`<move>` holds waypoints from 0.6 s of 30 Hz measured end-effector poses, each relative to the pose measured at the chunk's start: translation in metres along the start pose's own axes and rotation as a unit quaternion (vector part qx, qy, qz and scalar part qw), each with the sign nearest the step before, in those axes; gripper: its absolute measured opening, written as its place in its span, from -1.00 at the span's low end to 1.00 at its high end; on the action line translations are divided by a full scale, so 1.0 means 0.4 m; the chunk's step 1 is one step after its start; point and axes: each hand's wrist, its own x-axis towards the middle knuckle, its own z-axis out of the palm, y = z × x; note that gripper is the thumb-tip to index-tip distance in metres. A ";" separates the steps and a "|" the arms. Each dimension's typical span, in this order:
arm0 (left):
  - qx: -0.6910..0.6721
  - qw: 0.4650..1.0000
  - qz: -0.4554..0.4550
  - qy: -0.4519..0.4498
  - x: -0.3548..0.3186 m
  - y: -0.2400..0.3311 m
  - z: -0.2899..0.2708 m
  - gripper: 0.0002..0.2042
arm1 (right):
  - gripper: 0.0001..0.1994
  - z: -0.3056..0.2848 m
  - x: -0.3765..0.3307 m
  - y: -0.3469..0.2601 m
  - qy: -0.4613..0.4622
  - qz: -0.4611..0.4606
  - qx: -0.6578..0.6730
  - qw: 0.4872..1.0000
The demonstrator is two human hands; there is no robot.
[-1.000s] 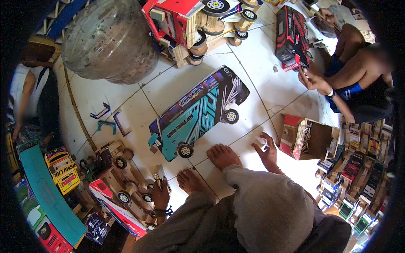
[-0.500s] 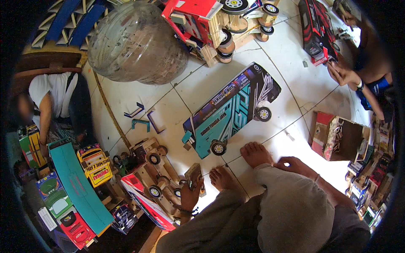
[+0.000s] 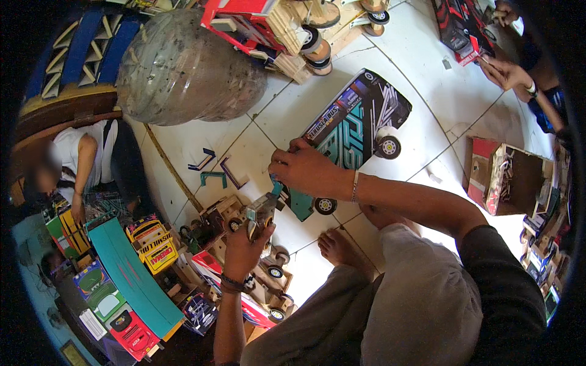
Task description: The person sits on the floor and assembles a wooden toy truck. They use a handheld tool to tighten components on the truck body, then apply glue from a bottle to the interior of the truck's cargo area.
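Observation:
A toy bus (image 3: 348, 137) with dark and teal printed sides and black wheels rests on the white tiled floor in front of me. My right hand (image 3: 308, 171) reaches across to its near left end, fingers curled over the edge beside a small teal flap (image 3: 276, 186). What lies under those fingertips is hidden. My left hand (image 3: 244, 250) is closed round a small boxy tin (image 3: 262, 210), held upright just left of the bus's end. Something metallic shows between the left fingers, too small to name. A wooden toy truck chassis (image 3: 278, 259) with wheels lies behind that hand.
Teal and dark bracket strips (image 3: 213, 174) lie on the floor. A big cloudy plastic jar (image 3: 189, 73) and a red toy truck (image 3: 244, 24) stand beyond. Toy vehicles crowd the left around a teal panel (image 3: 131, 268). An open box (image 3: 513, 180) sits right. Two other people work nearby.
My right hand has come from beside my knee to the bus's left end. The left hand has lifted the tin up toward that end. The view has shifted slightly.

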 end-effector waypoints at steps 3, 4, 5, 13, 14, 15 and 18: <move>0.065 0.994 -0.049 -0.079 0.049 -0.011 -0.019 -0.49 | -0.77 0.034 -0.016 0.023 0.042 -0.031 -0.026 0.998; 0.086 0.990 -0.055 -0.101 0.057 -0.014 -0.021 -0.50 | -0.75 0.038 -0.021 0.035 0.058 -0.026 -0.017 0.998; 0.094 0.989 -0.046 -0.104 0.063 -0.016 -0.020 -0.50 | -0.73 0.038 -0.025 0.051 0.067 -0.019 -0.009 0.998; 0.061 0.996 0.000 -0.062 0.080 -0.009 -0.008 -0.54 | -0.72 0.043 -0.046 0.083 0.112 0.005 -0.024 0.993; 0.067 0.995 0.009 -0.070 0.084 -0.009 -0.008 -0.54 | -0.72 0.042 -0.045 0.080 0.097 0.014 -0.022 0.995; 0.078 0.995 0.018 -0.065 0.085 -0.011 -0.007 -0.54 | -0.73 0.039 -0.044 0.079 0.100 0.013 -0.022 0.995; 0.102 0.993 0.037 -0.048 0.090 -0.019 0.000 -0.53 | -0.74 0.031 -0.040 0.079 0.111 0.014 -0.019 0.994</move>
